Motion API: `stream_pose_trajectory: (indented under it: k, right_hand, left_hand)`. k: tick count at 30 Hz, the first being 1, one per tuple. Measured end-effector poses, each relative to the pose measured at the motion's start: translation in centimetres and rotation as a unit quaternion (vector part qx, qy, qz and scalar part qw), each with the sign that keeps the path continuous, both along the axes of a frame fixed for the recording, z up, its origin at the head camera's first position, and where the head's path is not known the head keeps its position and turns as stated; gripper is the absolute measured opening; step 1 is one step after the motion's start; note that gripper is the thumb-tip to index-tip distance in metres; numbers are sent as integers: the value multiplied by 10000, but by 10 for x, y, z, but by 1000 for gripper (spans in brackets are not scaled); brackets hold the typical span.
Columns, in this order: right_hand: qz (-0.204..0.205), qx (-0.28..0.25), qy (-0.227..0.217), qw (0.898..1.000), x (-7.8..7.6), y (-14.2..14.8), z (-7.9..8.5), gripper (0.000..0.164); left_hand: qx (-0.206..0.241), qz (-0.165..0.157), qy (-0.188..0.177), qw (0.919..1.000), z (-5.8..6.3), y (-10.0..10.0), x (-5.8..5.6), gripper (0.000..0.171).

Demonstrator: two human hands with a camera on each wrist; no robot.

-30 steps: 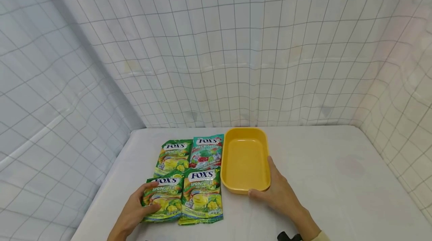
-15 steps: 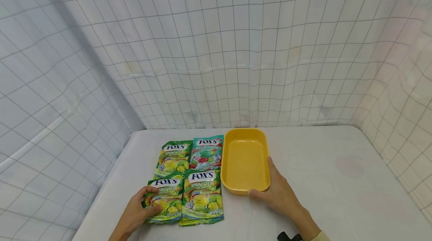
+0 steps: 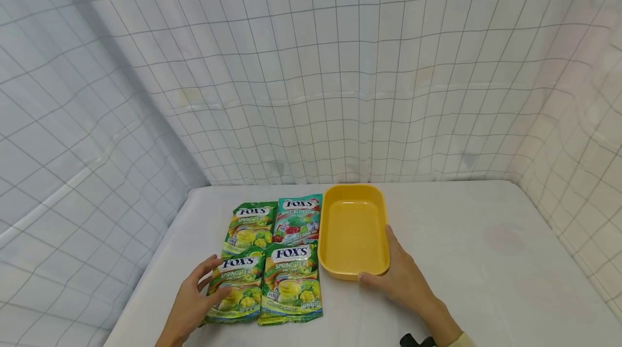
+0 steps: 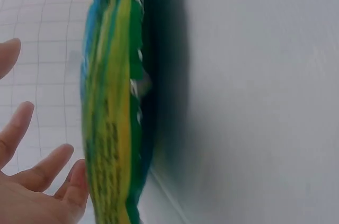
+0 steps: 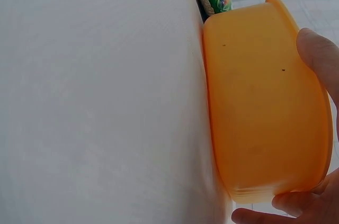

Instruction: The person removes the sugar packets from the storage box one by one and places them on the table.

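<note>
My left hand point(image 3: 190, 299) is at the left edge of a green Fox's Spring Tea candy bag point(image 3: 239, 287), fingers spread and relaxed. In the left wrist view its fingers stand beside the bag's puffy side with a gap showing. Thumb and fingers of my right hand point(image 3: 405, 281) hold the near right corner of a yellow plastic tub point(image 3: 353, 236), the thumb at the front rim and the fingers along the right side. Nothing lies inside the tub. Its orange-looking wall point(image 5: 265, 107) fills much of the right wrist view.
Another Spring Tea bag point(image 3: 290, 285) lies close beside the first. Behind them are a third green bag point(image 3: 250, 228) and a teal Mint Blossom bag point(image 3: 297, 220), next to the tub. All rest on a white table point(image 3: 466, 260) backed by a gridded white curtain point(image 3: 359, 82).
My left hand has loosened from the near left candy bag; its fingers have drawn back to the left and uncovered more of the label. The right hand and the tub look unmoved.
</note>
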State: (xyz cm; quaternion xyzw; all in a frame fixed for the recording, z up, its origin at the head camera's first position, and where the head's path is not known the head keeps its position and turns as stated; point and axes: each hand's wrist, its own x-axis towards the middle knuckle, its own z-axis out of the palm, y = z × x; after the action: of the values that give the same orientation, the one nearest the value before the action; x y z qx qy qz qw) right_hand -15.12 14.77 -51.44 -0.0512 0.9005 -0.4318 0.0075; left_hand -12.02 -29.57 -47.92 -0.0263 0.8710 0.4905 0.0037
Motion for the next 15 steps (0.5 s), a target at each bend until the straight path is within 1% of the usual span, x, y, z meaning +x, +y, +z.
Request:
stream_pose_trajectory:
  k: [3, 5, 10, 12, 15]
  right_hand:
    - [-10, -13, -13, 10000, 0, 0, 0, 137]
    - [-24, -20, -24, 10000, 0, 0, 0, 137]
    - [-41, -8, -64, 10000, 0, 0, 0, 137]
    - [-41, 3, -73, 10000, 0, 0, 0, 137]
    - [-47, 14, -72, 10000, 0, -1, 1, 138]
  left_hand:
    - [199, 28, 158, 9997, 1, 6, -1, 62]
    - [530, 65, 129, 9985, 2, 10, -1, 60]
    - [1237, 235, -239, 9918, 7, 21, 1, 65]
    - [1306, 258, -297, 9907, 10, 25, 2, 65]
    - [1301, 222, -182, 9911, 11, 29, 3, 63]
